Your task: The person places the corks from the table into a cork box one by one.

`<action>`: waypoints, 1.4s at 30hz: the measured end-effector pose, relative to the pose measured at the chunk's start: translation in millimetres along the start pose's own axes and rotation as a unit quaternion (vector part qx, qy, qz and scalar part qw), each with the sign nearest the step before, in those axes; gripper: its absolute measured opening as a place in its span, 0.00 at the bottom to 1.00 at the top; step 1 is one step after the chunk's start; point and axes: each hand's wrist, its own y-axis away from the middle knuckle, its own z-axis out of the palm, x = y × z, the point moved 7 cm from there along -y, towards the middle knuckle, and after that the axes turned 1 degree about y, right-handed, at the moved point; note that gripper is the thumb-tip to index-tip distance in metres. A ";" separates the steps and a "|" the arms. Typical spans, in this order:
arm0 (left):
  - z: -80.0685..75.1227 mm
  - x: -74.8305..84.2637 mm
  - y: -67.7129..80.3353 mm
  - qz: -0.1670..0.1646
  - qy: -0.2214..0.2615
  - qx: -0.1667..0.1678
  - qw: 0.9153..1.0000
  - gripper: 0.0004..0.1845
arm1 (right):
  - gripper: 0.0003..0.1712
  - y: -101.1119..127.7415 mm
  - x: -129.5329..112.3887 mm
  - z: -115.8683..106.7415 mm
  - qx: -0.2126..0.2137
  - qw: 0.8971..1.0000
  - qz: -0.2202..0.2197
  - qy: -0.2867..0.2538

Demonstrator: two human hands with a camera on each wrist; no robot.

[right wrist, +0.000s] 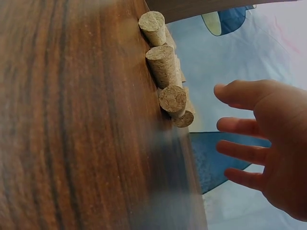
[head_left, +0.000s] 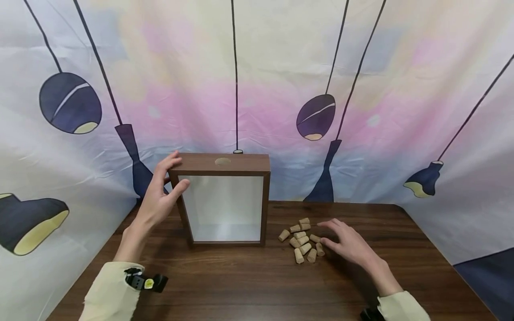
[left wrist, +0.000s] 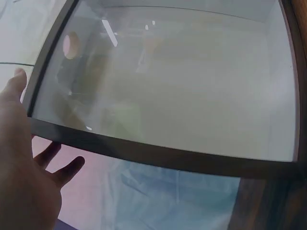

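The worktop [head_left: 249,285] is dark wood with a streaked grain and a soft sheen. The frame [head_left: 223,163] is brown wood, matt, with a glossy glass pane [left wrist: 172,81] catching reflections. The corks [head_left: 302,240] are pale, rough and grainy. The backdrop [head_left: 257,80] is printed cloth, lightly creased.

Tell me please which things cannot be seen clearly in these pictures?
- Corks: head view, too small and piled to count surely.
- Box: left wrist view, edges cut it off; glass reflections blur the inside.
- Right hand: right wrist view, frame edge cuts the palm.
- Left hand: head view, box corner hides fingertips.
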 end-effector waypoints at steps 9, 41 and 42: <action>8.0 18.7 0.7 0.033 0.068 0.066 0.995 0.20 | 0.22 -0.5 -2.6 3.7 -0.012 1.000 -0.007 -0.011; 11.7 20.7 2.0 0.045 0.121 0.125 0.984 0.18 | 0.13 0.2 -6.0 20.5 -0.090 0.995 -0.045 -0.029; 12.0 20.6 1.9 0.045 0.124 0.124 0.983 0.18 | 0.13 0.7 -6.1 20.4 -0.089 0.995 -0.044 -0.027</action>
